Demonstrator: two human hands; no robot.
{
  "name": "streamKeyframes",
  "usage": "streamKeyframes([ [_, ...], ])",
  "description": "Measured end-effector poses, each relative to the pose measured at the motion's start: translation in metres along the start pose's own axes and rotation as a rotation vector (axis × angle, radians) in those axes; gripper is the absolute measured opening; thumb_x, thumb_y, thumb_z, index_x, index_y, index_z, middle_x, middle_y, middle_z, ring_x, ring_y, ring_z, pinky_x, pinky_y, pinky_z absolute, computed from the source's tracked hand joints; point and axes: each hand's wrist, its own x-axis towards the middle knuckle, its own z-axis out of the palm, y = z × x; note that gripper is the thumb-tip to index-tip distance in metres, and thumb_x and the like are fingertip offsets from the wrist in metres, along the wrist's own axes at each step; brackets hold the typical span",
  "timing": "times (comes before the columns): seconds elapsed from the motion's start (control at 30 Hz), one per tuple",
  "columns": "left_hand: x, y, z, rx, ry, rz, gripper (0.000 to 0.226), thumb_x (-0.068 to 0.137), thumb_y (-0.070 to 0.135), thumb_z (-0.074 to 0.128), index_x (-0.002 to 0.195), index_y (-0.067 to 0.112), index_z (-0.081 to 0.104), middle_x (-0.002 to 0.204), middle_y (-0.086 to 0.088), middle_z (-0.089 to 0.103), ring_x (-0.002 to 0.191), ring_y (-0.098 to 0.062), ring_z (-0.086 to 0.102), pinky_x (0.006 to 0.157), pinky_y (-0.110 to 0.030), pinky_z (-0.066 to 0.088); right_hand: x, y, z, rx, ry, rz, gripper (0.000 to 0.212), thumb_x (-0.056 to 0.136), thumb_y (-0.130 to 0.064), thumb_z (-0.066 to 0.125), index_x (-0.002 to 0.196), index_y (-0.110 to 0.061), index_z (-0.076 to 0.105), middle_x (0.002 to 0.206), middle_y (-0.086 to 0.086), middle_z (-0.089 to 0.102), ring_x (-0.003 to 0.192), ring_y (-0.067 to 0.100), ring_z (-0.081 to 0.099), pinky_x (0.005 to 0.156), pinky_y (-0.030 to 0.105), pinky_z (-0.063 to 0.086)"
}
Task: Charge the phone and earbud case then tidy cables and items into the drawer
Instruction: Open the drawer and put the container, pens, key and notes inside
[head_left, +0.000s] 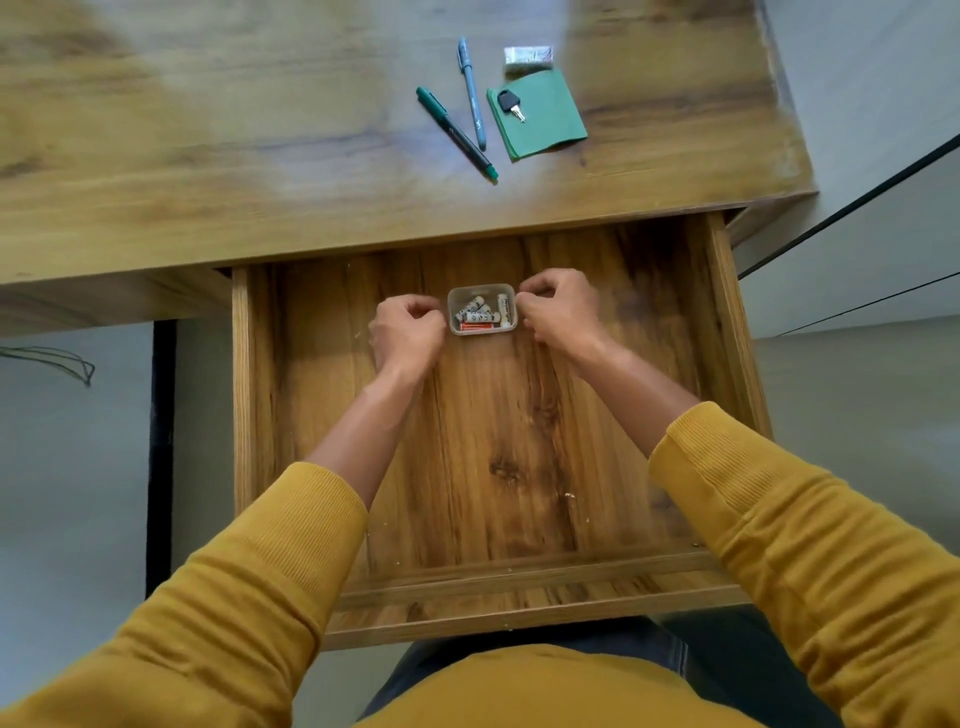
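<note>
Open wooden drawer (613, 364): both hands' curled fingers (421, 312) pinching a clear battery tub (482, 328) (one each side).

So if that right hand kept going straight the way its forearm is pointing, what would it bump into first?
Probably the small clear tub of batteries, which the right hand already pinches at its right edge. Beyond it lies the left hand on the opposite edge, inside the open drawer. Depth is hard to judge.

Desk (260, 197) — pens (470, 111), notepad (545, 117) (key (510, 104) atop)
</note>
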Motion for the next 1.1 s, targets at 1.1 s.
streamKeyframes([
  [1.1,0.120,0.171,0.001,0.092,0.117,0.163,0.028,0.091,0.033,0.084,0.078,0.009,0.078,0.065,-0.003,0.076,0.052,-0.011,0.074,0.058,-0.032,0.066,0.145,-0.167,-0.024,-0.518,0.156,-0.364,0.015,0.087,-0.013,0.071,0.097,-0.016,0.061,0.112,0.013,0.070,0.102,0.029,0.069,0.070,0.030,0.045],
])
